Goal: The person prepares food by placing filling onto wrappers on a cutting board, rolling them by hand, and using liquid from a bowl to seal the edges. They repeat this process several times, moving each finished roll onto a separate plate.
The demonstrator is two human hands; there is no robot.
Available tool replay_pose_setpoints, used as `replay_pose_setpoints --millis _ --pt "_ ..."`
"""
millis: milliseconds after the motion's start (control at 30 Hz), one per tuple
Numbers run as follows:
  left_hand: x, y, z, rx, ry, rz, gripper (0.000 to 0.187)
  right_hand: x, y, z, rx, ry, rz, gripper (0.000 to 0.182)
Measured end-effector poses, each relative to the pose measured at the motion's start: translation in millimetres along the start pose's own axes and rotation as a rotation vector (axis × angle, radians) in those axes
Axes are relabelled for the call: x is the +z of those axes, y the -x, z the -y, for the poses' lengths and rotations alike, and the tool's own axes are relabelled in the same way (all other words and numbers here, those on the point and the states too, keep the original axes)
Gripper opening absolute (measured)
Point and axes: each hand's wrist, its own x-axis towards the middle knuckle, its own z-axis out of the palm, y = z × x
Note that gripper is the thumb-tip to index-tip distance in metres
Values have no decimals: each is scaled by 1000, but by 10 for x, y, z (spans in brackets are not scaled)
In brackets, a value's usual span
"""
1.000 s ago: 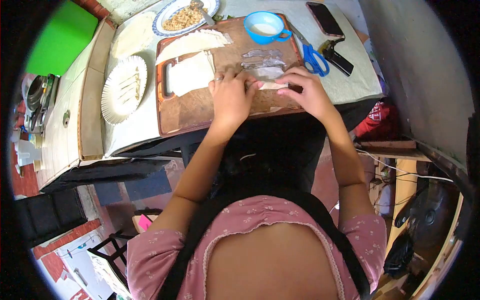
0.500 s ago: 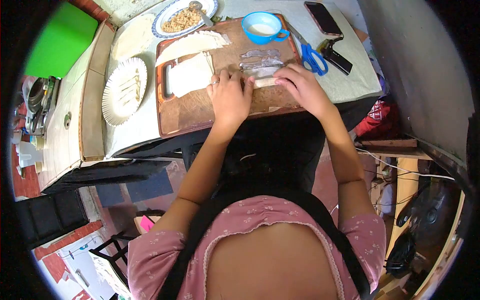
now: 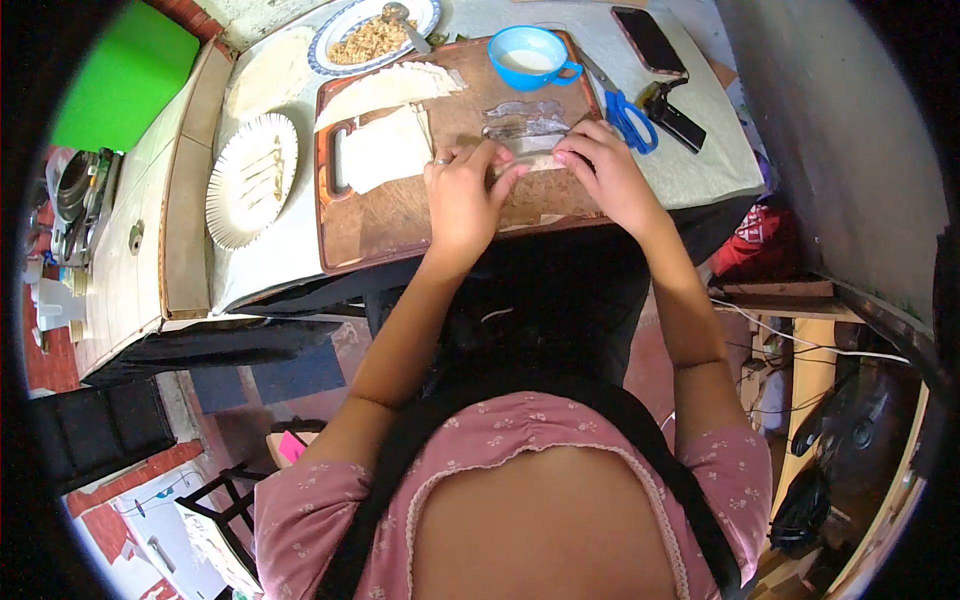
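A thin pale spring roll [image 3: 541, 162] lies across the front right of the brown cutting board [image 3: 390, 225]. My left hand [image 3: 467, 196] has its thumb and fingers closed at the roll's left end. At the right end, my right hand [image 3: 606, 172] pinches the roll with its fingertips. Just beyond the hands are wet grey smears [image 3: 523, 118] on the board. Left of my left hand lies a stack of square white wrappers [image 3: 382, 150], with more folded wrappers [image 3: 395, 92] behind it. A blue cup [image 3: 528, 58] of whitish liquid stands at the board's back right.
Finished rolls [image 3: 262, 178] lie on a white fluted paper plate [image 3: 225, 205] at left. A blue-rimmed plate [image 3: 325, 62] at the back holds crumbly filling [image 3: 368, 42] and a spoon [image 3: 405, 22]. Blue-handled scissors [image 3: 632, 122] and a phone [image 3: 648, 40] are at right.
My left hand's fingers have curled in and its thumb has shifted right along the spring roll. The right hand stays nearly in place at the other end. The view has shifted slightly.
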Motion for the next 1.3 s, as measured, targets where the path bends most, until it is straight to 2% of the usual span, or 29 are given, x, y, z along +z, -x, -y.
replay_pose_setpoints --millis 233,333,433,533,633,733,833,933,1033,1133,1233,1267,1300 --pt "12 40 1 27 -64 2 16 46 -39 18 141 -38 -32 9" --pt "18 43 -28 56 -125 -24 15 37 -61 45 164 60 -39 11" --pt "113 53 59 156 -40 -39 17 81 -86 -16 228 -55 -44 11" --pt "135 140 -1 116 -114 -6 26 52 -105 -18 268 -20 -17 13" --pt "22 179 -129 164 -212 33 42 7 -132 16 291 24 4 17" --pt "45 200 -116 151 -150 38 49 5 -125 -14 298 50 36 19" --pt "66 198 -77 134 -90 82 50 -20 -171 -69 285 -30 123 17" --pt "53 189 -78 130 -73 87 49 -200 -460 -12 204 52 170 19" --pt "50 198 -84 133 -109 89 49 -114 -893 74 -95 118 -308 22" --pt "41 194 -94 132 -97 92 49 64 -1109 -131 -64 308 -170 30" --pt "61 204 -68 169 -109 58 49 147 -1110 -155 -120 539 106 46" --pt "59 206 -63 171 -125 71 49 170 -1094 -188 -98 553 128 49" --pt "56 201 -61 172 -119 73 49 169 -1075 -188 -98 505 51 48"
